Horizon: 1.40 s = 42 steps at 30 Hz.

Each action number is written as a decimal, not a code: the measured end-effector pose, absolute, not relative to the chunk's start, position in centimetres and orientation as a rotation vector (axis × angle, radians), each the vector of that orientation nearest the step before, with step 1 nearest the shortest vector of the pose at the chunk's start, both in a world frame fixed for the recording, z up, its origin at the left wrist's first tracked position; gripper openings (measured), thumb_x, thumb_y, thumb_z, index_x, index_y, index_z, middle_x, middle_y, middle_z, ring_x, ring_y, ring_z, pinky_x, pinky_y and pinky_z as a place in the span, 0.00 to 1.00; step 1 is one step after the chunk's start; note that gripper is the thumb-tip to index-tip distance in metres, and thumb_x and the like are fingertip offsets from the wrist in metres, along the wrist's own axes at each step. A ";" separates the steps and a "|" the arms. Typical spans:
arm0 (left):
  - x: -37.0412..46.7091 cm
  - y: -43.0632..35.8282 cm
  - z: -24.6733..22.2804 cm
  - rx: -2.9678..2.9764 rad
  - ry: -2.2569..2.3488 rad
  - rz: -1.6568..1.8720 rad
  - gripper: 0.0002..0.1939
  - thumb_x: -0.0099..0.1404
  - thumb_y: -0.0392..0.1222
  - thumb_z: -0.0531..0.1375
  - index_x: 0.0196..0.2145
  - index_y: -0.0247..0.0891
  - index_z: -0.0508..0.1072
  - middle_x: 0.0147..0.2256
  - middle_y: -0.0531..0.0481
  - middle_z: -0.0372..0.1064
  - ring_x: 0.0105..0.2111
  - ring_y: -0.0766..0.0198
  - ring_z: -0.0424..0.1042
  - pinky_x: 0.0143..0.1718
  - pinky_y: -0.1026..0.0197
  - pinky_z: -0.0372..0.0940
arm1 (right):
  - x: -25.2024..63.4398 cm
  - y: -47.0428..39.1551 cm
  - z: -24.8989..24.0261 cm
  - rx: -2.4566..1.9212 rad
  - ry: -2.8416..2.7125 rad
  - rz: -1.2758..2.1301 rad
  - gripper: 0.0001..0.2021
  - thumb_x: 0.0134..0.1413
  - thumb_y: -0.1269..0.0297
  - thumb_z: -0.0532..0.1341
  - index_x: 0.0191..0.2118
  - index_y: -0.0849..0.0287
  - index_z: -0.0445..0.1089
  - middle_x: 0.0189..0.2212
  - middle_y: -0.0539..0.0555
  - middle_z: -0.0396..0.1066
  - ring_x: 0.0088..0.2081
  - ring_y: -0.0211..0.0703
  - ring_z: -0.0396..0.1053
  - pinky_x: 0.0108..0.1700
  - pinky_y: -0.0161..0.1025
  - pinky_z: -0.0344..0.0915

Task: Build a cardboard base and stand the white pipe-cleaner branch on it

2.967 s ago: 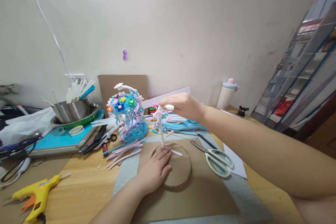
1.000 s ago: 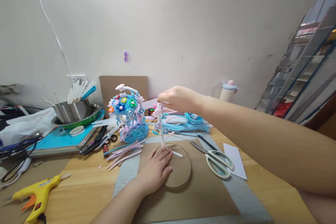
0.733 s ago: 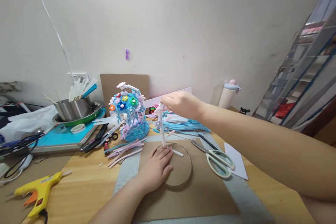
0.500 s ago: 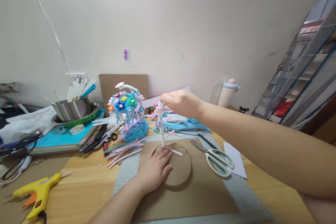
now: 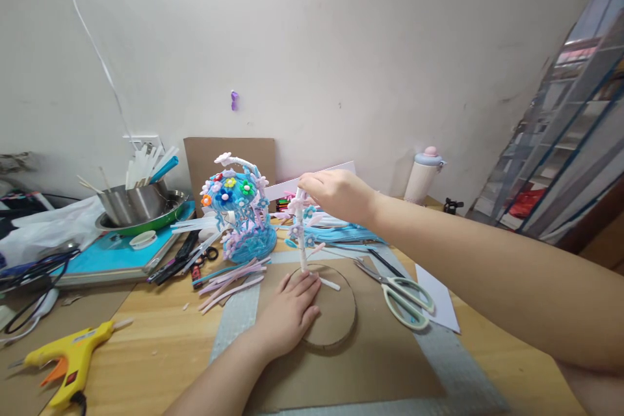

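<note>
The right hand pinches the top of a white flowered stem, which stands upright directly below the grip on a cardboard disc. Under the grip and nearer the wearer, the left hand lies flat on the disc; its fingertips seem to touch the stem's foot, though the contact is hard to make out. Left of the grip stands a blue flower-covered ornament, with pale pink strips in front of it. Blue fuzzy strips lie just behind the stem. Scissors rest right of and below the grip, on the cardboard sheet.
</note>
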<state>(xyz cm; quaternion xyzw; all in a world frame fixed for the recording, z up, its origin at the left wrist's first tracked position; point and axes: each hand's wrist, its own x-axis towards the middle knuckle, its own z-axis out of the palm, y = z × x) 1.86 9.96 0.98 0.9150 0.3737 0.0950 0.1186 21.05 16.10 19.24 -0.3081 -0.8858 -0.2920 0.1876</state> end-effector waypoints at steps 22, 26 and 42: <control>1.9 10.0 0.9 2.680 1.083 0.289 0.25 0.70 0.47 0.44 0.63 0.47 0.50 0.64 0.52 0.50 0.64 0.56 0.45 0.62 0.43 0.42 | 21.8 16.1 23.8 -1.083 -2.300 0.007 0.08 0.46 0.77 0.58 0.34 0.62 0.71 0.23 0.47 0.72 0.24 0.35 0.68 0.26 0.30 0.60; 1.9 9.9 1.0 2.683 1.084 0.298 0.25 0.70 0.47 0.45 0.63 0.47 0.51 0.63 0.52 0.50 0.64 0.56 0.45 0.62 0.43 0.43 | 21.8 15.7 24.2 -0.910 -2.313 0.334 0.07 0.45 0.76 0.60 0.33 0.61 0.69 0.27 0.49 0.73 0.30 0.38 0.71 0.32 0.33 0.67; 1.7 9.9 1.0 2.705 1.100 0.297 0.25 0.70 0.48 0.44 0.63 0.47 0.50 0.63 0.52 0.50 0.64 0.56 0.46 0.62 0.45 0.43 | 24.4 9.2 5.4 -1.045 -1.946 0.162 0.12 0.54 0.74 0.53 0.35 0.56 0.72 0.36 0.56 0.72 0.40 0.46 0.70 0.44 0.44 0.68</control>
